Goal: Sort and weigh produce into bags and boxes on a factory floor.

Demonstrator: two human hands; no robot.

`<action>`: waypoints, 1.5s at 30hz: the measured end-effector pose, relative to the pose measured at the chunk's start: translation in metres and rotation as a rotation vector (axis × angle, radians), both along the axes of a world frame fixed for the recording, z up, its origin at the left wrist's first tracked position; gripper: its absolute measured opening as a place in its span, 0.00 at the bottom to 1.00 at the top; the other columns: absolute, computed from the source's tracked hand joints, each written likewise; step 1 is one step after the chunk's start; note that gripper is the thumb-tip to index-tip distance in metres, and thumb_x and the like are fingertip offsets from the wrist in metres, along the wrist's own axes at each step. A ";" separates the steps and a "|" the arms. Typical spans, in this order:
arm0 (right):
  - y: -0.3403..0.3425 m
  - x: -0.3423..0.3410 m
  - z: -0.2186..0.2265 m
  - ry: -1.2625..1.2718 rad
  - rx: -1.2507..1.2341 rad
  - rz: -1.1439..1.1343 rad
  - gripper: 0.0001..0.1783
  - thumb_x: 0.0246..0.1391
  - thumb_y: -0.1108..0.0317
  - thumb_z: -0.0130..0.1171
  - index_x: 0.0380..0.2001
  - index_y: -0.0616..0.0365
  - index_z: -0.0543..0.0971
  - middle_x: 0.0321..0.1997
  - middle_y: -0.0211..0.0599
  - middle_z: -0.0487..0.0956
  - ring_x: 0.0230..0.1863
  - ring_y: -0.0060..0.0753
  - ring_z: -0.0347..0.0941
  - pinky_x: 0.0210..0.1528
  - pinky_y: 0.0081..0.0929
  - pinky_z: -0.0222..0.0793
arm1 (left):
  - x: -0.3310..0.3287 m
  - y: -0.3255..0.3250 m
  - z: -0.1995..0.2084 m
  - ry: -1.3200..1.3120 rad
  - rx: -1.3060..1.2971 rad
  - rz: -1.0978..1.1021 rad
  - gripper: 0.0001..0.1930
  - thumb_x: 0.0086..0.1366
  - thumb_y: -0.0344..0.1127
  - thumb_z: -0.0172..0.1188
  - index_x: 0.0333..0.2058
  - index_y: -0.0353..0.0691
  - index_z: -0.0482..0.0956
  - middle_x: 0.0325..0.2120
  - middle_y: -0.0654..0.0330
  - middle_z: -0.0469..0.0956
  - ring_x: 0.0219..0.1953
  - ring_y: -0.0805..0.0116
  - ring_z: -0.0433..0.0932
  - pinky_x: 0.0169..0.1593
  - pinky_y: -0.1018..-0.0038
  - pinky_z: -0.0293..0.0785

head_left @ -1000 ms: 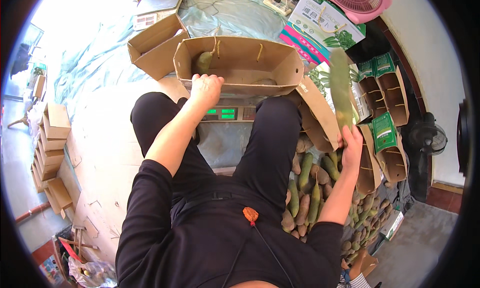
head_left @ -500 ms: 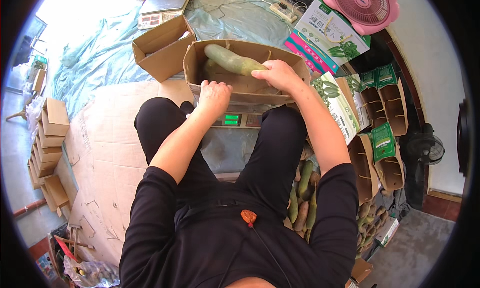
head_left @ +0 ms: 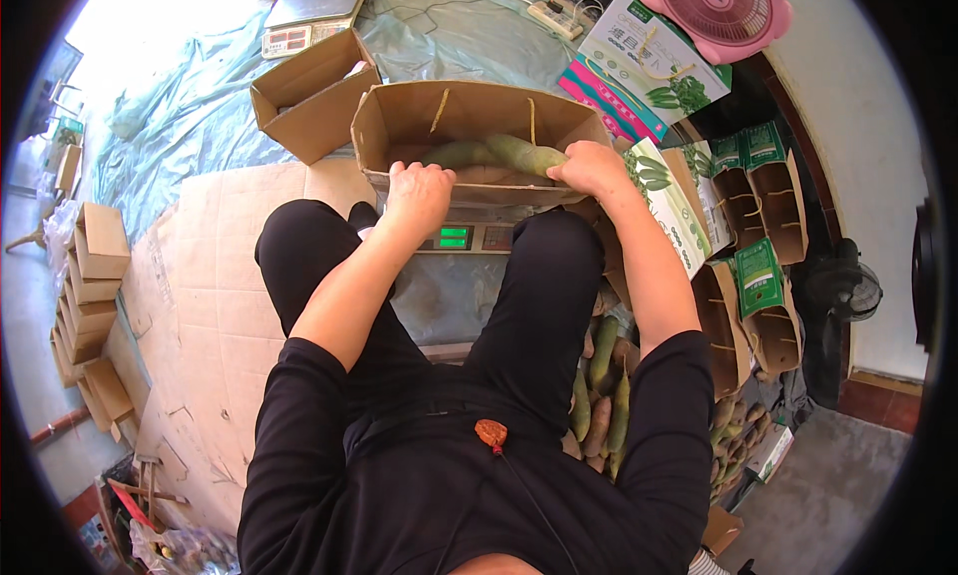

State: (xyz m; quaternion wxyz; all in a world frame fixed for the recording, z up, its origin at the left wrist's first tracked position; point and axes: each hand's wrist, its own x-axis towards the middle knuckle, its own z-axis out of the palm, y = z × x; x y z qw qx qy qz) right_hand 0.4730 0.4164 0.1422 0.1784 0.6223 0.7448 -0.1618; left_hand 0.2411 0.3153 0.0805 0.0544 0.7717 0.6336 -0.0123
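A long green radish (head_left: pixel 517 153) lies slanting into an open cardboard box (head_left: pixel 479 96) with yellow cord handles. My right hand (head_left: pixel 593 168) is closed around the radish's right end, at the box's near right side. On the left, my left hand (head_left: pixel 419 192) grips the near rim of the box, fingers folded over the edge. Inside, the radish's left part lies in shadow near the bottom. Beneath the box, between my knees, is a scale (head_left: pixel 491 239) with a lit green display.
A smaller open box (head_left: pixel 317 106) stands at the left, with another scale (head_left: pixel 317 6) behind it. Printed cartons (head_left: pixel 654 61) and a pink fan (head_left: pixel 714 11) are at far right. Several radishes (head_left: pixel 604 375) lie beside my right leg. Empty boxes (head_left: pixel 95 286) line the left.
My right hand has lowered the radish from above the rim into the box, its far end dropping inside. My left hand keeps hold of the near rim.
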 end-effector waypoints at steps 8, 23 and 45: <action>0.001 -0.008 -0.006 0.013 0.008 0.156 0.24 0.44 0.48 0.60 0.40 0.52 0.81 0.45 0.40 0.79 0.49 0.42 0.73 0.49 0.37 0.68 | 0.000 -0.001 -0.002 -0.004 0.033 -0.008 0.08 0.51 0.27 0.55 0.31 0.46 0.77 0.30 0.61 0.77 0.38 0.60 0.76 0.43 0.62 0.65; -0.090 0.149 -0.047 0.971 0.346 -0.454 0.20 0.49 0.62 0.60 0.45 0.59 0.77 0.42 0.42 0.80 0.42 0.33 0.76 0.46 0.27 0.70 | 0.000 0.006 -0.002 0.001 0.029 -0.061 0.07 0.56 0.33 0.57 0.35 0.45 0.76 0.30 0.55 0.79 0.38 0.54 0.78 0.41 0.56 0.70; -0.523 0.281 -0.280 -0.019 -0.316 -0.692 0.13 0.43 0.70 0.60 0.35 0.55 0.79 0.39 0.47 0.79 0.46 0.48 0.73 0.48 0.33 0.68 | 0.008 0.014 -0.012 0.041 -0.024 -0.029 0.15 0.58 0.38 0.56 0.45 0.45 0.74 0.40 0.55 0.78 0.44 0.56 0.76 0.48 0.61 0.68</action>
